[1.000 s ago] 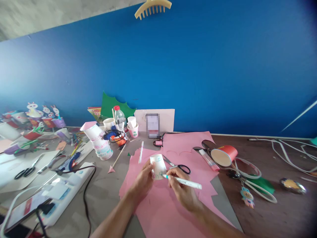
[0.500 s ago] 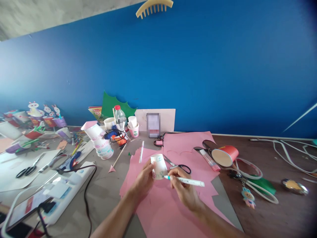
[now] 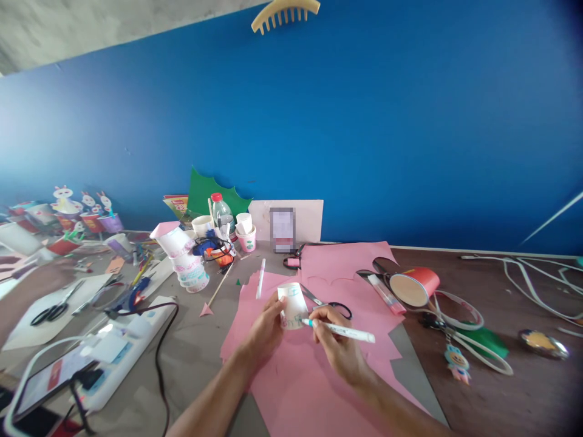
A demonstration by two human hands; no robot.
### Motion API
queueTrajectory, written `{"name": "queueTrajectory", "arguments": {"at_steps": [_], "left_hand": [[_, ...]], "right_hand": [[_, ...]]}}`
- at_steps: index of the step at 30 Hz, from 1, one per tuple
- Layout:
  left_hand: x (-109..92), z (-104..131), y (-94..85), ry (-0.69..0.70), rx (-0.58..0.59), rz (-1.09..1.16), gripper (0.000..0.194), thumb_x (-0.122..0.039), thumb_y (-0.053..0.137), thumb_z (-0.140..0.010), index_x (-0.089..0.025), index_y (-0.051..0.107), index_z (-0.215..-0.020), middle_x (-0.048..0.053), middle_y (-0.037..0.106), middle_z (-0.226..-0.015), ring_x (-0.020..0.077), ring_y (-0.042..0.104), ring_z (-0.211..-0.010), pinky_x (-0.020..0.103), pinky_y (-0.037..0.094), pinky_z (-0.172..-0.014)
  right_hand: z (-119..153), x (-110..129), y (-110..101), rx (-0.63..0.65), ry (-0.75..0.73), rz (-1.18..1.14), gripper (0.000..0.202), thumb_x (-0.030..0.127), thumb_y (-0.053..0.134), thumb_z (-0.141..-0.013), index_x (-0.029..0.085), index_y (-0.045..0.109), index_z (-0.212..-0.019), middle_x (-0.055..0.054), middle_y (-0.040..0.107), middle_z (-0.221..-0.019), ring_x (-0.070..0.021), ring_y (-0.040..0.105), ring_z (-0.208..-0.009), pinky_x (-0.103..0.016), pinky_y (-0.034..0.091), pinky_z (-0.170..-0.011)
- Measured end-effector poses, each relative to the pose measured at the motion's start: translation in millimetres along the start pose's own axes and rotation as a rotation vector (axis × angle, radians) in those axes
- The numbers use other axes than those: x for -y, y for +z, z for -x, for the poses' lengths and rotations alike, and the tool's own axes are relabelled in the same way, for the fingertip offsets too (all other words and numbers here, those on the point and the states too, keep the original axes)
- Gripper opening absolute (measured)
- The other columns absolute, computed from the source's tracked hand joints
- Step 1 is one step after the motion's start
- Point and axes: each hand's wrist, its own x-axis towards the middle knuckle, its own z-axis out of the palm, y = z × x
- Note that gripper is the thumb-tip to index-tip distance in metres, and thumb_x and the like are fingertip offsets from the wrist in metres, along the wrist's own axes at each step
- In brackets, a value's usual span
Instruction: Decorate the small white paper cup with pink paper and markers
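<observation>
A white paper cup (image 3: 293, 303) with green and pink marks is gripped by my left hand (image 3: 269, 321), thumb across its near side. My right hand (image 3: 336, 343) is closed around a white marker (image 3: 350, 332) with a teal tip. That tip is at the cup's lower right side, by the green drawing; whether it touches I cannot tell. Under both hands lie sheets of pink paper (image 3: 314, 394). Just behind the cup, scissors with black handles (image 3: 339, 309) rest on the paper. A second white pen (image 3: 261, 279) lies farther back on the left.
To the left stand a stacked cup tower (image 3: 186, 261), a bottle (image 3: 221, 212) and a white power strip (image 3: 132, 346) with a dark cable. Another person's arm (image 3: 36, 285) reaches in at far left. A red cup (image 3: 416, 285) lies on its side at right.
The marker tip has shifted slightly right and up along the cup. Another person's arm has come into view at the far left. My left hand keeps its hold on the cup.
</observation>
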Motion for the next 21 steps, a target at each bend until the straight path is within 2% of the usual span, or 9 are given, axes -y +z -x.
{"name": "queueTrajectory", "arguments": {"at_steps": [8,12,18,21], "left_hand": [[-4.2,0.1,3.6,0.002,0.017,-0.010,0.031,-0.046,0.071,-0.079,-0.017,0.059,-0.078,-0.002,0.051,-0.067,0.0114,0.044,-0.062,0.024,0.038,-0.058],[-3.9,0.9,4.3,-0.001,0.006,0.002,0.032,-0.046,0.071,-0.080,-0.017,0.060,-0.081,-0.002,0.053,-0.068,0.0113,0.045,-0.062,0.024,0.038,-0.058],[3.9,-2.9,-4.3,0.007,0.050,0.031,0.029,-0.045,0.069,-0.083,-0.017,0.062,-0.086,-0.001,0.054,-0.071,0.0116,0.047,-0.063,0.024,0.038,-0.060],[8.0,-4.0,-9.6,0.006,0.015,0.002,0.030,-0.046,0.070,-0.082,-0.017,0.061,-0.083,-0.002,0.052,-0.070,0.0119,0.046,-0.064,0.024,0.037,-0.061]], "right_hand": [[0.7,0.2,-1.8,0.045,-0.005,0.041,0.022,0.037,0.050,-0.090,0.022,0.053,-0.074,0.005,0.044,-0.059,-0.0120,0.036,-0.051,-0.025,0.029,-0.049],[1.3,-2.9,-1.6,0.020,-0.009,0.004,0.023,0.039,0.050,-0.091,0.022,0.055,-0.076,0.005,0.045,-0.057,-0.0124,0.037,-0.050,-0.026,0.031,-0.049],[2.3,-3.1,-0.6,-0.010,-0.013,-0.032,0.023,0.040,0.051,-0.093,0.022,0.057,-0.080,0.004,0.048,-0.058,-0.0133,0.040,-0.051,-0.026,0.034,-0.048],[3.5,-1.6,-0.5,0.020,-0.069,0.016,0.022,0.038,0.050,-0.093,0.022,0.057,-0.080,0.004,0.049,-0.061,-0.0127,0.039,-0.051,-0.025,0.033,-0.049]]}}
